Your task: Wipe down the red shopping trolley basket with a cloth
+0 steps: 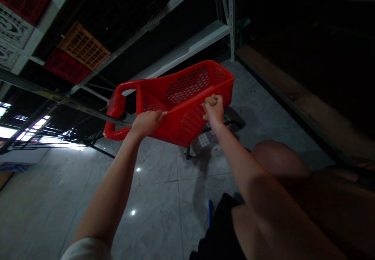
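Observation:
A red plastic shopping cart (158, 90) with perforated sides stands in the middle of the view, its handle toward the left. My left hand (147, 122) grips the near rim of its basket close to the handle end, thumb lying along the edge. Farther along that same rim, my right hand (215, 109) is closed around a crumpled tan cloth (211, 100) and presses it to the cart's near side by the upper edge. The fingertips of both hands are partly hidden. Inside the basket, the visible part shows only red mesh walls.
Metal shelving (187, 51) runs behind the cart, with an orange crate (84, 46) and a red crate (67, 65) at the left. A metal bar (58, 98) crosses in front on the left. Grey tiled floor (158, 197) lies below; my bent knee (278, 160) is at the right.

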The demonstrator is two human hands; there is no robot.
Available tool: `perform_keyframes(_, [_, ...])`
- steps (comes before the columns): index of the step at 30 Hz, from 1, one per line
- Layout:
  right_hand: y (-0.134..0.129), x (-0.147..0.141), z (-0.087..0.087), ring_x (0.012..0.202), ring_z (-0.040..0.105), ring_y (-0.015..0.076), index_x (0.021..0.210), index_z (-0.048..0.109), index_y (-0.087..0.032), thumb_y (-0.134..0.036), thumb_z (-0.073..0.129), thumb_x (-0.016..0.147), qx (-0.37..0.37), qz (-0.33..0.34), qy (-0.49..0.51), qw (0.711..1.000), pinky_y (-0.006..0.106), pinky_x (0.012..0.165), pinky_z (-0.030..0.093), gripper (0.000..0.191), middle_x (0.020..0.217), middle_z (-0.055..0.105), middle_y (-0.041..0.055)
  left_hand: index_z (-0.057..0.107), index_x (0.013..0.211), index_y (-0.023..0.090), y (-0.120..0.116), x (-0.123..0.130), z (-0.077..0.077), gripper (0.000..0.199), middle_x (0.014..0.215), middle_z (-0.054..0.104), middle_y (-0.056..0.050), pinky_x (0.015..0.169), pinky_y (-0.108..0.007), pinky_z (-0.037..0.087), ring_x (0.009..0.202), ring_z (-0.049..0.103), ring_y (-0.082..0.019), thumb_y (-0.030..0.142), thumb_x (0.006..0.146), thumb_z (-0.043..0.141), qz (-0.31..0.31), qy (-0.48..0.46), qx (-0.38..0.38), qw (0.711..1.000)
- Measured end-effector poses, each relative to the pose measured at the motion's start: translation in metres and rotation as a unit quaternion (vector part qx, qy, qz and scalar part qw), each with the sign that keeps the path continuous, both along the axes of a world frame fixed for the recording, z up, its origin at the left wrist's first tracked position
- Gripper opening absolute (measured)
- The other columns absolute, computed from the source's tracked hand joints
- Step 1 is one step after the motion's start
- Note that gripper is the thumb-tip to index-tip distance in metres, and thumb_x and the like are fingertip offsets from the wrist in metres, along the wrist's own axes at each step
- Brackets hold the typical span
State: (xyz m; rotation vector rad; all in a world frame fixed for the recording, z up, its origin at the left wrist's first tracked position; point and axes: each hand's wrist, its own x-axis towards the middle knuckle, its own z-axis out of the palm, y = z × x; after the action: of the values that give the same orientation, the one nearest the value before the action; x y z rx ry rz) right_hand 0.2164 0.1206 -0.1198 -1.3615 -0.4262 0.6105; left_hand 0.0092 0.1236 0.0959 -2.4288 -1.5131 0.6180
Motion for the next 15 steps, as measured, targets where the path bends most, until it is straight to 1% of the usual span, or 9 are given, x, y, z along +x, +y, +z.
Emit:
perform_keyframes(3, [-0.015, -0.059, 0.022, 0.084, 0.061, 0.0160, 0.097, 0.051, -0.025, -0.024, 0.065, 0.070, 0.001, 0.087, -0.033, 0.996, 0.031, 0.086, 0.052, 0.030, 0.095, 0.066, -0.0019, 0.075, 0.116, 0.019, -0.002, 0.015, -0.001, 0.061, 0.111, 0.079, -0.015, 0.086, -0.034, 0.052, 0.103, 0.074, -0.029, 0.053, 0.110, 0.024, -0.002, 0.000, 0.019, 1.000])
perform_keyframes(6, [-0.031, -0.114, 0.042, 0.089, 0.063, 0.0188, 0.093, 0.053, -0.026, -0.019, 0.065, 0.071, 0.057, 0.196, -0.082, 0.976, 0.035, 0.092, 0.053, 0.026, 0.094, 0.067, -0.0005, 0.075, 0.116, 0.018, -0.003, 0.029, -0.003, 0.060, 0.110, 0.079, -0.016, 0.085, -0.035, 0.053, 0.102, 0.075, -0.030, 0.050, 0.110, 0.025, -0.002, -0.003, 0.044, 0.999])
perform_keyframes(8, [-0.036, -0.138, 0.052, 0.096, 0.065, 0.0215, 0.098, 0.055, -0.027, -0.017, 0.065, 0.071, 0.097, 0.236, -0.090, 0.963, 0.038, 0.095, 0.053, 0.030, 0.098, 0.068, 0.0016, 0.076, 0.114, 0.016, -0.004, 0.038, -0.005, 0.060, 0.108, 0.079, -0.017, 0.084, -0.036, 0.055, 0.101, 0.076, -0.032, 0.049, 0.110, 0.026, 0.000, -0.005, 0.056, 0.998])
perform_keyframes(9, [-0.036, -0.143, 0.056, 0.099, 0.065, 0.0221, 0.102, 0.055, -0.027, -0.016, 0.064, 0.073, 0.109, 0.234, -0.082, 0.963, 0.038, 0.095, 0.054, 0.033, 0.101, 0.068, 0.0025, 0.076, 0.112, 0.015, -0.005, 0.042, -0.006, 0.060, 0.107, 0.079, -0.018, 0.083, -0.037, 0.055, 0.101, 0.076, -0.033, 0.049, 0.110, 0.026, -0.002, -0.008, 0.062, 0.998])
perform_keyframes(10, [-0.034, -0.143, 0.058, 0.101, 0.066, 0.0221, 0.106, 0.054, -0.027, -0.016, 0.061, 0.075, 0.117, 0.214, -0.068, 0.967, 0.039, 0.096, 0.054, 0.035, 0.104, 0.068, 0.0033, 0.076, 0.111, 0.015, -0.006, 0.045, -0.007, 0.060, 0.106, 0.079, -0.019, 0.083, -0.038, 0.056, 0.101, 0.076, -0.033, 0.048, 0.110, 0.026, -0.004, -0.014, 0.067, 0.998])
perform_keyframes(11, [-0.031, -0.136, 0.058, 0.103, 0.066, 0.0215, 0.110, 0.053, -0.027, -0.015, 0.058, 0.076, 0.123, 0.176, -0.052, 0.975, 0.039, 0.097, 0.054, 0.036, 0.107, 0.067, 0.0041, 0.076, 0.112, 0.014, -0.007, 0.047, -0.007, 0.060, 0.106, 0.079, -0.019, 0.084, -0.039, 0.056, 0.101, 0.076, -0.034, 0.048, 0.110, 0.026, -0.007, -0.020, 0.071, 0.997])
perform_keyframes(12, [-0.026, -0.123, 0.056, 0.104, 0.066, 0.0206, 0.112, 0.052, -0.027, -0.014, 0.054, 0.077, 0.125, 0.122, -0.037, 0.984, 0.039, 0.098, 0.054, 0.037, 0.110, 0.066, 0.0048, 0.076, 0.112, 0.014, -0.009, 0.049, -0.007, 0.060, 0.106, 0.079, -0.020, 0.084, -0.040, 0.057, 0.101, 0.076, -0.034, 0.048, 0.110, 0.027, -0.009, -0.026, 0.073, 0.997])
perform_keyframes(13, [-0.020, -0.104, 0.052, 0.106, 0.066, 0.0197, 0.112, 0.050, -0.026, -0.013, 0.050, 0.078, 0.123, 0.062, -0.027, 0.990, 0.039, 0.100, 0.054, 0.037, 0.113, 0.065, 0.0053, 0.076, 0.113, 0.014, -0.012, 0.050, -0.007, 0.060, 0.106, 0.079, -0.020, 0.085, -0.040, 0.057, 0.102, 0.076, -0.034, 0.048, 0.110, 0.027, -0.011, -0.031, 0.073, 0.997])
perform_keyframes(15, [-0.006, -0.053, 0.038, 0.113, 0.064, 0.0188, 0.112, 0.048, -0.025, -0.010, 0.045, 0.074, 0.110, -0.074, -0.017, 0.991, 0.041, 0.104, 0.052, 0.041, 0.120, 0.062, 0.0068, 0.076, 0.113, 0.015, -0.019, 0.051, -0.006, 0.059, 0.106, 0.079, -0.020, 0.085, -0.041, 0.057, 0.100, 0.076, -0.033, 0.048, 0.109, 0.027, -0.008, -0.034, 0.068, 0.997])
